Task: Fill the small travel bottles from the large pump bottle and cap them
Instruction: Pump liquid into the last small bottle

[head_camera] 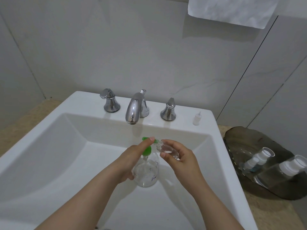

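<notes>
Pump bottle (147, 175) — left hand (132, 161) grips | travel bottle (166, 148) — right hand (181, 159) holds

A single head-worn wide-angle camera looks forward and steeply down, close above the white sink (214, 146) (faucet (134, 108) and tiled wall (116, 47) straight ahead).

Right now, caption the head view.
Left hand presses the pump bottle; right hand holds a travel bottle at its spout.

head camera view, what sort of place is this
Probably a bathroom: a white sink with a chrome faucet, a white towel hanging against the tiled wall, and a dark tray of small toiletry bottles on the counter beside it.
</notes>
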Demonstrator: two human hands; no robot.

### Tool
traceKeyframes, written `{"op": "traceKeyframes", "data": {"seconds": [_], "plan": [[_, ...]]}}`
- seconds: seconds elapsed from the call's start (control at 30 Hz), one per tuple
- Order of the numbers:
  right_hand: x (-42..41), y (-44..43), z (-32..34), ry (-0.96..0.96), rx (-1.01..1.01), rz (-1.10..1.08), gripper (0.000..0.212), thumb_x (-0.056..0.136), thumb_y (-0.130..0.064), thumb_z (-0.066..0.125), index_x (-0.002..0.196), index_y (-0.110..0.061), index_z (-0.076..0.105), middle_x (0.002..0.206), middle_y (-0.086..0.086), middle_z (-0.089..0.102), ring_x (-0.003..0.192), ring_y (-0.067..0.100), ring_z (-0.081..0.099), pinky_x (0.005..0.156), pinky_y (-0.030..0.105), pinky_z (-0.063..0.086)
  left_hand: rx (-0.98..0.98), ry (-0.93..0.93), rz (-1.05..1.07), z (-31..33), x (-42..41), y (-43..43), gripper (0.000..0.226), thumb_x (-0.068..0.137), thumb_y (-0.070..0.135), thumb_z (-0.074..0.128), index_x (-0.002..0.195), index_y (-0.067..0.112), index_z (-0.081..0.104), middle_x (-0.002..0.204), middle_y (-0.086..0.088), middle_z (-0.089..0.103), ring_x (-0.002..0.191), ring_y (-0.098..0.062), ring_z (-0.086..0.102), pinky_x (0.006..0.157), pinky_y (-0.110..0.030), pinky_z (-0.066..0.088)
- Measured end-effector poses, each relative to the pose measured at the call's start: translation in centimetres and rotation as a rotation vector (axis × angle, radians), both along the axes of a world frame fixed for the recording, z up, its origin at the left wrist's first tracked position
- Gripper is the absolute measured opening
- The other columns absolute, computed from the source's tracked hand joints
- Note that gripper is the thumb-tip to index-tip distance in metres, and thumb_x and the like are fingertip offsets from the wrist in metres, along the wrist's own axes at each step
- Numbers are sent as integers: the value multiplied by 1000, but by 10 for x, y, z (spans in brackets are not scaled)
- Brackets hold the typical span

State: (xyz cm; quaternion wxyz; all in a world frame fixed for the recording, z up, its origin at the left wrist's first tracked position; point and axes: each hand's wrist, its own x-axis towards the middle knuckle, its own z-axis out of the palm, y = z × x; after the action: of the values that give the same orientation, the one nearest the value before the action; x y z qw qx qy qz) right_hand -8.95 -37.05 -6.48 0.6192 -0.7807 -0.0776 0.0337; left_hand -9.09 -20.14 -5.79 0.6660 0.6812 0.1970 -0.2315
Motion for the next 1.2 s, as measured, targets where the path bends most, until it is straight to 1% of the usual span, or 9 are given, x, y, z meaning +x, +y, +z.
{"op": "traceKeyframes", "data": {"seconds": [0.1,0.2,0.37,0.47,0.6,0.73,0.87,1.03,1.2], "plan": [[0,0,-1,6,-13,2,31,85,-11,70,110,-30,67,101,-11,71,89,-2,64,78,8,47,-3,-8,9,0,1,-1,109,41,84,61,136,31,54,142,1,50,132,-36,45,106,-65,36],[0,0,-3,23,-24,18,32,86,-9,69,110,-29,66,103,-14,70,93,-6,63,81,7,46,4,-11,18,-2,2,0,101,41,78,64,128,28,60,137,-2,53,127,-37,50,104,-65,39],[0,0,-5,23,-48,20,32,86,-9,69,106,-33,66,102,-16,70,91,-7,62,77,4,44,34,-21,29,-6,3,0,94,43,78,61,121,28,63,131,-1,57,118,-33,56,97,-54,48],[1,-1,-5,21,-69,20,30,86,-11,69,110,-29,67,102,-13,70,86,-3,62,77,8,46,43,-17,28,-7,3,0,93,44,80,60,122,29,62,131,-1,56,119,-33,55,94,-52,48],[1,0,-5,29,-43,16,30,86,-11,69,110,-29,67,102,-12,70,90,0,63,79,9,47,31,-8,23,-5,2,1,96,44,82,61,126,32,61,134,1,55,126,-33,51,101,-61,43],[1,0,-3,2,-14,-2,31,86,-10,70,110,-28,68,100,-12,72,92,0,64,82,12,49,15,-6,9,-3,1,0,109,42,91,57,134,33,55,142,3,51,132,-33,47,100,-61,41],[1,0,-3,-13,-27,-4,31,86,-12,70,111,-29,68,101,-12,71,94,0,64,83,14,50,-14,7,1,-1,0,0,116,39,91,58,139,32,51,147,2,47,137,-35,42,105,-65,36],[1,-1,-3,-7,-29,-3,30,86,-11,69,112,-27,68,99,-12,72,90,0,64,80,11,48,-10,12,7,0,0,0,114,39,86,61,137,28,53,145,-1,48,134,-37,44,106,-64,37],[2,-2,-5,11,-62,11,32,86,-9,68,112,-26,68,101,-14,70,90,-4,63,80,9,46,16,-4,25,-3,2,-1,102,39,80,64,126,27,61,138,-4,54,126,-38,51,102,-62,43]]}}
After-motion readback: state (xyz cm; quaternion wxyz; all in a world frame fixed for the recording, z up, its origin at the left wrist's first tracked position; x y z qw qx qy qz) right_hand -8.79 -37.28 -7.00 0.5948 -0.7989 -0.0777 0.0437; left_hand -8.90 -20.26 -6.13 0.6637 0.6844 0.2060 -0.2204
